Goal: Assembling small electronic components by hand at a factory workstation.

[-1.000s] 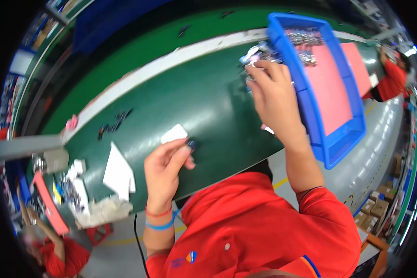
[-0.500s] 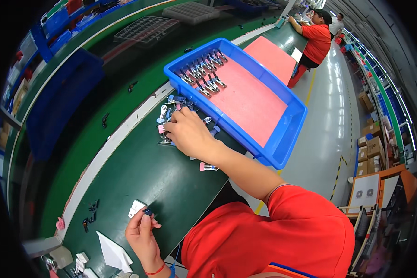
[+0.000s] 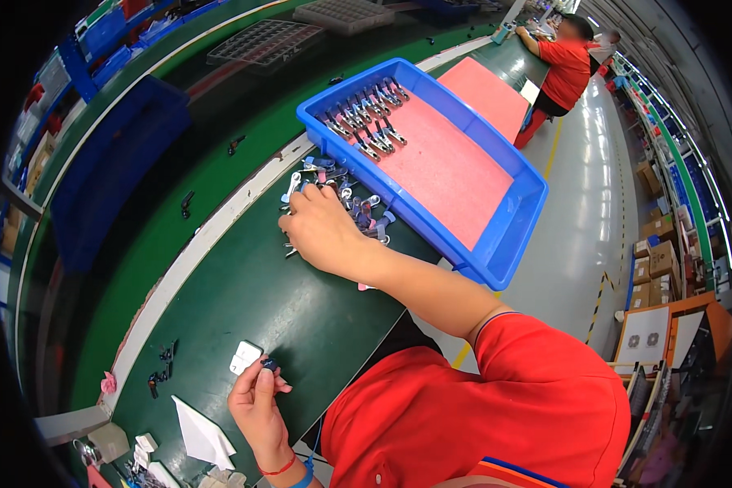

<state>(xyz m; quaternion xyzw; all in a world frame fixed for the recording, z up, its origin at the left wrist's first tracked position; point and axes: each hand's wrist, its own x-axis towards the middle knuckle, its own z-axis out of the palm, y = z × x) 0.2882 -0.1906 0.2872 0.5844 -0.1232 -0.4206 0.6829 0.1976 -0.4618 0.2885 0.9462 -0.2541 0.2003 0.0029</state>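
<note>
While right hand (image 3: 321,232) covers metal clips (image 3: 358,203), left hand (image 3: 256,398) pinches one

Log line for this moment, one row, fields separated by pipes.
right hand on pile of small metal parts | left hand holding small dark part by white tag | blue tray alongside

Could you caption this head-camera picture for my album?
Right hand reaches into small metal parts beside a blue plastic tray.

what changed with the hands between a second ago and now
The view swung, so the blue tray now sits up and to the right. The right hand came off the tray's near edge onto the pile of small metal parts on the green belt. The left hand kept pinching a small dark part beside the white tag. The folded paper stayed put.
</note>
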